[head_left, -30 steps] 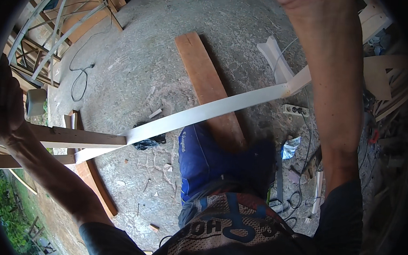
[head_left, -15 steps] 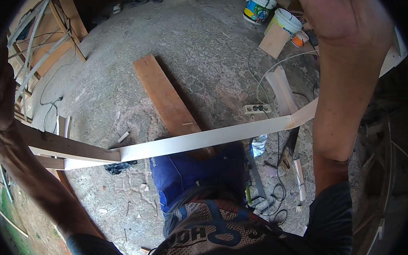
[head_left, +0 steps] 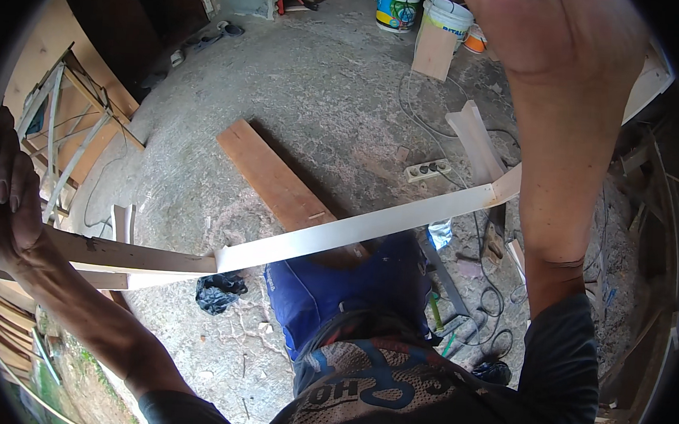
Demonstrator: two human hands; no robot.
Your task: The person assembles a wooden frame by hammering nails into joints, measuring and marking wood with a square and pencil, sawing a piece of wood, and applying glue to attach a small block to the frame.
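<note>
A large pale wooden frame spans the view in front of my body, above the floor and my blue-clad legs. At its left side, by a darker-faced board, is my left hand; its fingers are bent and seem closed on the frame, though the dark rim hides part of them. My right hand reaches far forward at the upper right. Its palm heel shows, but its fingers are out of the picture. The right forearm covers part of the frame's right side, and a white corner piece shows beyond it.
A brown plank lies on the concrete floor under the frame. Around it are a power strip, loose cables, wood offcuts and a black plastic bag. Buckets stand at the back; a slatted wooden rack leans at the left.
The view has shifted, so the buckets and power strip appear further left. The frame keeps nearly the same place before me. More of my left hand's fingers shows.
</note>
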